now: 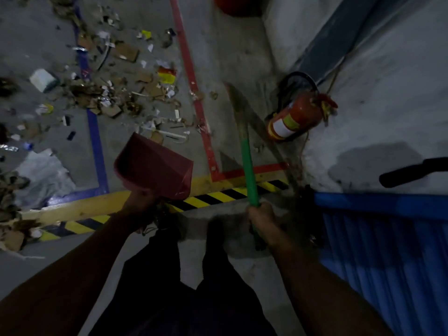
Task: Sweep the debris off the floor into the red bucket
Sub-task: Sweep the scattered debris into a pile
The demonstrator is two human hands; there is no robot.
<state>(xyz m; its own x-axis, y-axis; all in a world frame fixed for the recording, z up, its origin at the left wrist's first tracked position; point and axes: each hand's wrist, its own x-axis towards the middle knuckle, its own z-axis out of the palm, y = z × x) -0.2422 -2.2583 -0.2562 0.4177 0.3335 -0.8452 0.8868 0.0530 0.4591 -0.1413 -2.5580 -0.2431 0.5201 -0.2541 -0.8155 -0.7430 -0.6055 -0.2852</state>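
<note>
The concrete floor point(230, 52) carries a wide scatter of debris point(109, 93), cardboard scraps and paper, from 9 to 12 o'clock. The red bucket point(238, 6) sits cut off at 12 o'clock, well apart from it. A fire extinguisher point(295, 116) lies at 2 o'clock. The left hand point(139, 209) grips a red dustpan point(155, 166); the right hand point(263, 221) is curled round the green handle of a broom point(249, 175).
</note>
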